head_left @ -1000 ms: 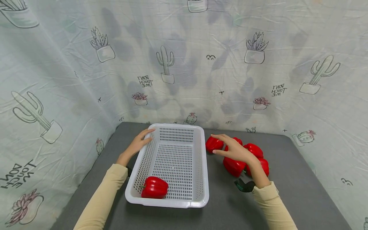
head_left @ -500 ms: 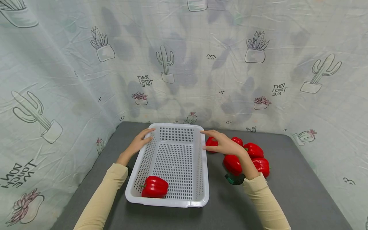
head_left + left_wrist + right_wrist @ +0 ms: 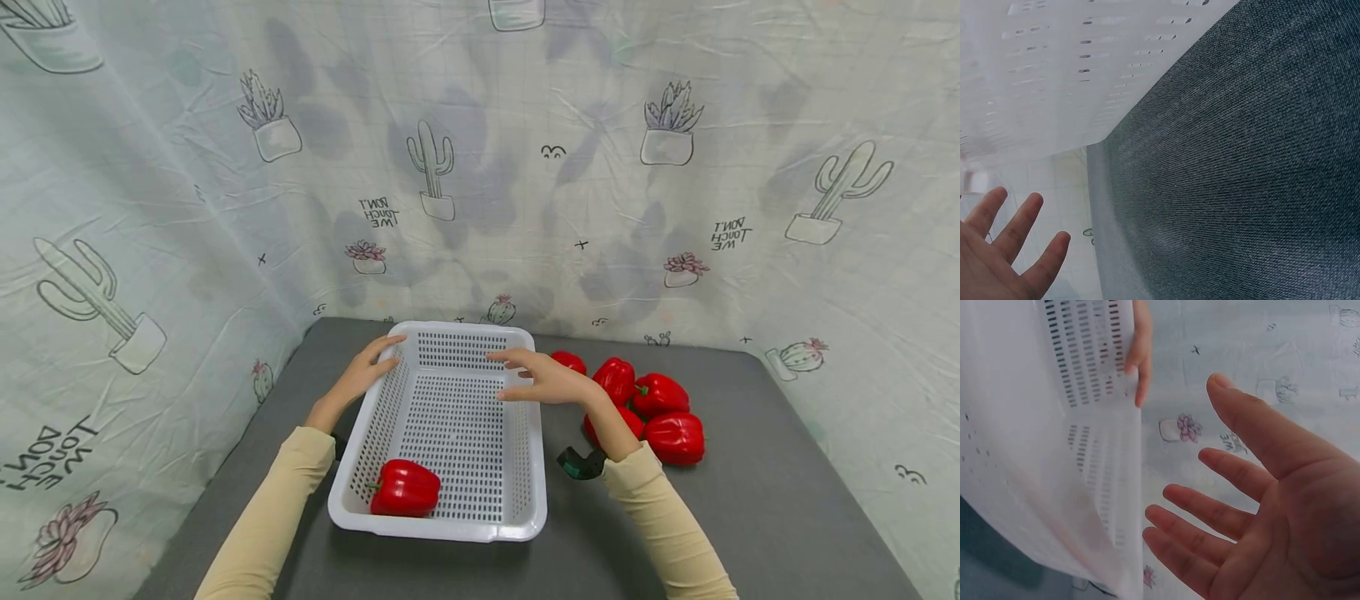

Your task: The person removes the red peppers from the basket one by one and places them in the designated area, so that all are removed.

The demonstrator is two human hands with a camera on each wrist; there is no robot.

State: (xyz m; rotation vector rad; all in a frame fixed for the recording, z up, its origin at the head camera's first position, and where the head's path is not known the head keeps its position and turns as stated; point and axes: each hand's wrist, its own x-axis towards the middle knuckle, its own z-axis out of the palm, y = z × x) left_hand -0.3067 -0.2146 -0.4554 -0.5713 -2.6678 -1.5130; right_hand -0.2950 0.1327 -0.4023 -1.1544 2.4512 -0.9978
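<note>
In the head view a white perforated plastic basket (image 3: 536,467) stands on the grey table, with one red bell pepper (image 3: 406,488) lying at its near left corner. My left hand (image 3: 362,375) rests at the basket's far left rim, thumb and index finger reaching over it. Its other fingers spread loosely beside the outer wall in the left wrist view. My right hand (image 3: 546,379) hangs above the right rim, fingertips over the basket's inside. In the right wrist view that hand's fingers are spread, with nothing in them.
Several red bell peppers (image 3: 674,438) lie grouped on the grey table (image 3: 765,500) right of the basket, one partly hidden behind my right hand. A pale curtain (image 3: 480,167) with printed cacti hangs behind the table and along its sides.
My right hand has moved left from over the peppers to above the basket's right rim, uncovering more of the peppers. The left hand and the basket stay where they were.
</note>
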